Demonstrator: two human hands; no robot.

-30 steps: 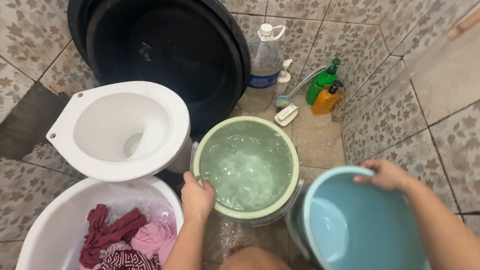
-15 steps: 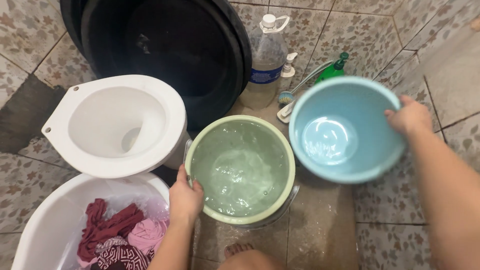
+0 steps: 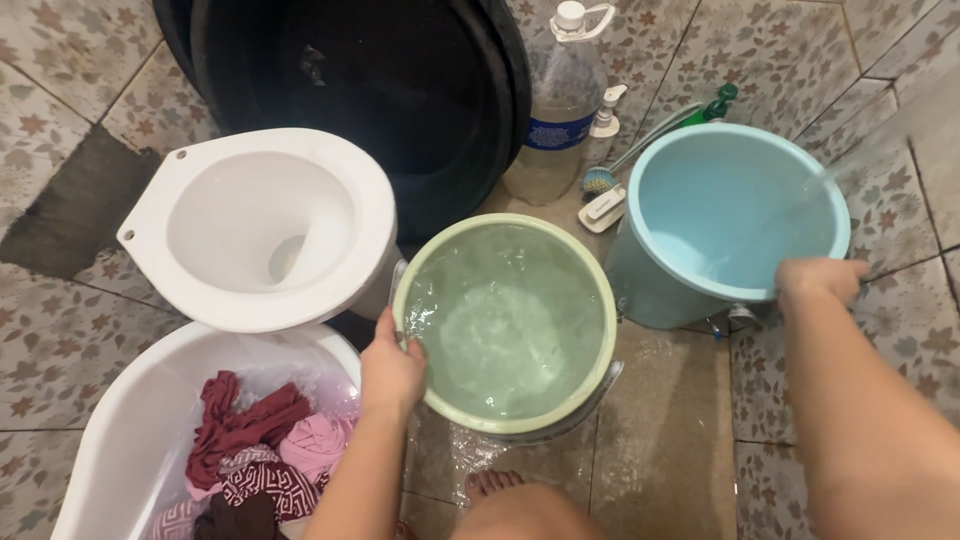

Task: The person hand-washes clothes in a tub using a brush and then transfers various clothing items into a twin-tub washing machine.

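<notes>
A tiled washroom floor is seen from above, with two bare arms reaching down. The left hand (image 3: 390, 372) is closed over the near-left rim of a pale green bucket (image 3: 596, 300), thumb inside and fingers outside; the bucket stands on the wet floor tiles (image 3: 660, 440) at the centre of the view and is filled almost to the brim with rippling, slightly cloudy water. The right hand (image 3: 820, 282) is curled over the near rim of a light blue bucket (image 3: 735, 215), which stands just to the right of the green one, near the wall, and looks nearly empty, with only a film of water at the bottom.

A spill seems likely if the green bucket is tipped or dragged by one hand — the water sits very close to the rim; the smooth tiles are already glossy with water, so a slip of the bare foot (image 3: 490, 485) seen at the lower edge could follow.

Both buckets are round, smooth plastic with rolled rims; a white ceramic toilet bowl (image 3: 150, 225) without a seat stands to the left; below it a white plastic basin (image 3: 130, 430) holds crumpled maroon, pink and patterned clothes (image 3: 260, 450). Behind, large black tubs (image 3: 400, 90) lean on the flower-patterned wall — a clear plastic bottle (image 3: 565, 100) and a scrubbing brush (image 3: 603, 180) are beside them.
</notes>
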